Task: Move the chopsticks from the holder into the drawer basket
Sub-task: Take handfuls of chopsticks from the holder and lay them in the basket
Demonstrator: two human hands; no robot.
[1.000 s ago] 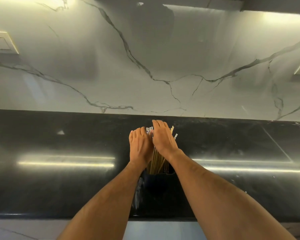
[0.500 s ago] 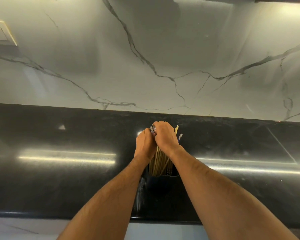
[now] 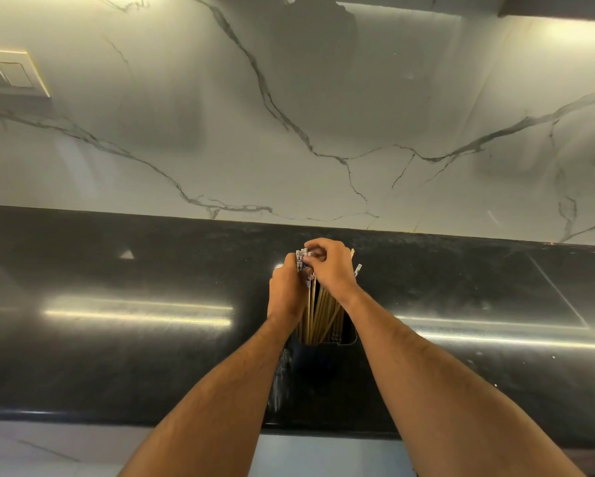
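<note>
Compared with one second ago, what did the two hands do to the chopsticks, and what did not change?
Both hands went from lying flat on the chopsticks to curling around their tops: left hand and right hand now have a closed grip on the bundle. The chopsticks stayed standing in the dark holder on the black counter.

Both hands (left (image 3: 286, 293), right (image 3: 331, 266)) clasping chopsticks (image 3: 318, 313) — upright in holder (image 3: 318, 359), black counter (image 3: 117, 356)

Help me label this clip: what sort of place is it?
Most likely a home kitchen: a glossy black countertop, a marble-look backsplash, and a holder full of chopsticks.
</note>
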